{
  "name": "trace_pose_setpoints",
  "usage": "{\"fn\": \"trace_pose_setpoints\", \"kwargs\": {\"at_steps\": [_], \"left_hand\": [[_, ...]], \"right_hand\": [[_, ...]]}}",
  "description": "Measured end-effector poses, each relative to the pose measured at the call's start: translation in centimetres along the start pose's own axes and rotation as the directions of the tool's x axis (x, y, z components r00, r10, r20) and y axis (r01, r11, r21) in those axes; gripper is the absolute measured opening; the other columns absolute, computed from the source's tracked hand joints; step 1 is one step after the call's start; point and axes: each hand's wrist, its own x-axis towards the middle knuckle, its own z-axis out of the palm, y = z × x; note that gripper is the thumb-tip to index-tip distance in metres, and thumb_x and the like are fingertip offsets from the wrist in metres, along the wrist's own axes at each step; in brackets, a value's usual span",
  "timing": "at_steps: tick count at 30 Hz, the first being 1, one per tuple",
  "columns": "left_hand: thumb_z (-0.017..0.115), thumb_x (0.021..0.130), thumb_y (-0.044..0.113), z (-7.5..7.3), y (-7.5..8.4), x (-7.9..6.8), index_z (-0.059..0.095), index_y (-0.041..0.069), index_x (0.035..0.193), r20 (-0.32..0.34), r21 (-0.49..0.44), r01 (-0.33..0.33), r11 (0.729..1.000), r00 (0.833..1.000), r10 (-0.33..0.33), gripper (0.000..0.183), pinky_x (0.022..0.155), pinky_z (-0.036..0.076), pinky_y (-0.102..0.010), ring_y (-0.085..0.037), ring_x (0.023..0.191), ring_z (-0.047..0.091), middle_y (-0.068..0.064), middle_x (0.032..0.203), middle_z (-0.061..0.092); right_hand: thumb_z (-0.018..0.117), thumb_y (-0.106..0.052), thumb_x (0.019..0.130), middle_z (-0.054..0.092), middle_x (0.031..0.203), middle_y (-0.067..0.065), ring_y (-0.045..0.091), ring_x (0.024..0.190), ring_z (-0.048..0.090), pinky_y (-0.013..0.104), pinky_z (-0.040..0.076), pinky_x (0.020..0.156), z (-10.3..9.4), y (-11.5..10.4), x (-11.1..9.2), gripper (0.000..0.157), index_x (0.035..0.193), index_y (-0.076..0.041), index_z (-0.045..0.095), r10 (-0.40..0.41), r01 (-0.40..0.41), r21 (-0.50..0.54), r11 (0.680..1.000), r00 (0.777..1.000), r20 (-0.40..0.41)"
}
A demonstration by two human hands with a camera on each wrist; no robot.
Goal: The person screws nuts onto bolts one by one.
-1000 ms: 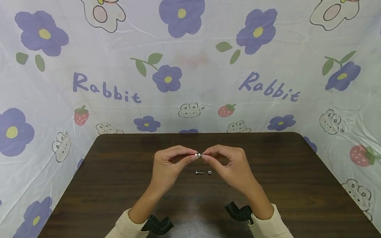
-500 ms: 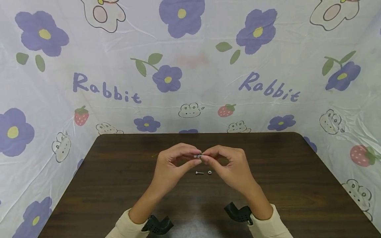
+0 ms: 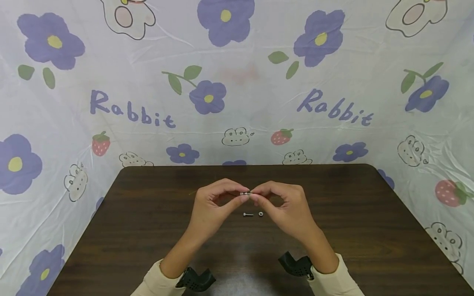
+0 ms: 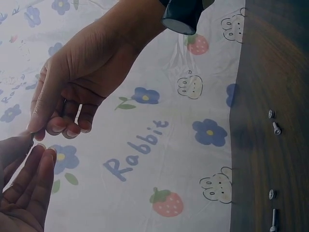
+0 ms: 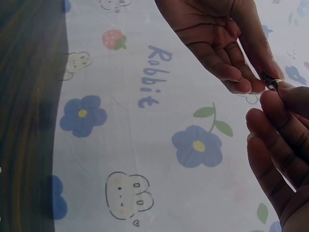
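Both hands meet fingertip to fingertip above the table over a small silver bolt [image 3: 245,193], which lies about level. My left hand [image 3: 212,201] pinches its left part between thumb and fingers. From the other side my right hand [image 3: 290,201] pinches the right end of the shank. A wider metal part, perhaps a nut, shows on the bolt [image 5: 273,83] in the right wrist view; the fingertips cover much of it. On the table below lie another bolt [image 3: 248,214] and, just right of it, a nut [image 3: 261,214].
The dark wooden table [image 3: 148,246] is backed by a white printed cloth [image 3: 237,61]. In the left wrist view two bolts and two nuts lie on the table, among them an upper nut [image 4: 271,114] and bolt [image 4: 276,128]. Black wrist mounts [image 3: 196,279] sit at both cuffs.
The left thumb and fingers, parted around the bolt half a second ago, have come together on it again. The right hand has kept its pinch, nearly still. Bolt and nut on the table are unmoved.
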Motion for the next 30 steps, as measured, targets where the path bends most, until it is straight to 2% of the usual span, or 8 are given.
{"fn": "trace_pose_setpoints", "kwargs": {"at_steps": [4, 6, 11, 16, 20, 24, 30], "left_hand": [[0.077, 0.09, 0.005, -0.05, 0.06, -0.02, 0.078, 0.007, 0.101, 0.003, 0.011, 0.029, 1.0, 1.0, -0.029, 0.012, 0.077, 0.062, -0.038, -0.02, 0.085, 0.071, -0.003, 0.096, 0.074], [0.077, 0.091, 0.007, -0.07, 0.08, -0.02, 0.078, 0.007, 0.101, 0.005, 0.007, 0.05, 0.999, 0.999, -0.05, 0.01, 0.078, 0.062, -0.039, -0.02, 0.085, 0.071, -0.003, 0.095, 0.074], [0.074, 0.094, 0.012, -0.06, 0.05, -0.1, 0.077, 0.004, 0.104, 0.002, -0.043, 0.081, 0.996, 0.997, -0.081, 0.013, 0.081, 0.062, -0.038, -0.022, 0.087, 0.074, -0.007, 0.097, 0.075], [0.077, 0.089, 0.005, -0.16, 0.11, -0.06, 0.074, 0.004, 0.114, -0.012, -0.048, 0.04, 0.998, 0.999, -0.041, 0.025, 0.079, 0.062, -0.036, -0.022, 0.089, 0.074, -0.01, 0.1, 0.075], [0.08, 0.085, -0.002, -0.17, 0.06, 0.0, 0.073, 0.004, 0.114, -0.006, -0.015, 0.002, 1.0, 1.0, -0.002, 0.031, 0.077, 0.062, -0.036, -0.021, 0.09, 0.073, -0.007, 0.1, 0.075], [0.079, 0.085, -0.003, -0.14, -0.07, 0.03, 0.075, 0.006, 0.109, 0.006, -0.009, -0.021, 1.0, 1.0, 0.021, 0.026, 0.076, 0.062, -0.037, -0.021, 0.088, 0.072, -0.006, 0.1, 0.074], [0.078, 0.087, -0.001, -0.12, -0.28, -0.01, 0.077, 0.008, 0.104, 0.006, 0.006, -0.012, 1.0, 1.0, 0.012, 0.019, 0.075, 0.062, -0.034, -0.02, 0.085, 0.07, -0.004, 0.097, 0.073]], "right_hand": [[0.075, -0.008, 0.092, 0.073, 0.078, 0.0, 0.007, 0.066, 0.068, 0.02, 0.055, 0.058, 0.04, 0.03, 0.05, 0.002, 0.094, -0.007, 0.075, -0.012, 0.012, 0.003, 1.0, 1.0, -0.003], [0.076, -0.003, 0.09, 0.073, 0.078, 0.0, 0.007, 0.066, 0.068, 0.02, 0.055, 0.058, 0.05, 0.02, 0.06, 0.006, 0.094, -0.007, 0.075, -0.016, 0.016, 0.003, 1.0, 1.0, -0.005], [0.077, -0.002, 0.09, 0.073, 0.079, -0.001, 0.007, 0.066, 0.068, 0.02, 0.056, 0.058, 0.04, -0.1, 0.09, 0.008, 0.094, -0.008, 0.075, -0.008, 0.008, 0.008, 1.0, 1.0, -0.015], [0.076, -0.006, 0.091, 0.074, 0.079, 0.003, 0.01, 0.064, 0.069, 0.019, 0.054, 0.055, 0.04, -0.03, 0.07, 0.003, 0.094, -0.007, 0.075, -0.006, 0.006, 0.004, 1.0, 0.999, -0.034], [0.077, -0.002, 0.09, 0.074, 0.08, 0.004, 0.012, 0.063, 0.069, 0.019, 0.055, 0.056, 0.05, -0.04, 0.08, 0.007, 0.094, -0.007, 0.075, -0.01, 0.011, 0.01, 1.0, 0.999, -0.033], [0.076, 0.006, 0.087, 0.074, 0.081, 0.004, 0.015, 0.063, 0.07, 0.02, 0.056, 0.057, 0.12, -0.06, 0.13, 0.015, 0.094, -0.006, 0.075, -0.016, 0.017, 0.02, 1.0, 0.999, -0.031], [0.075, 0.001, 0.09, 0.073, 0.08, 0.003, 0.015, 0.064, 0.069, 0.021, 0.057, 0.059, 0.18, 0.07, -0.03, 0.008, 0.095, -0.005, 0.075, -0.012, 0.012, 0.024, 1.0, 1.0, -0.027]]}}
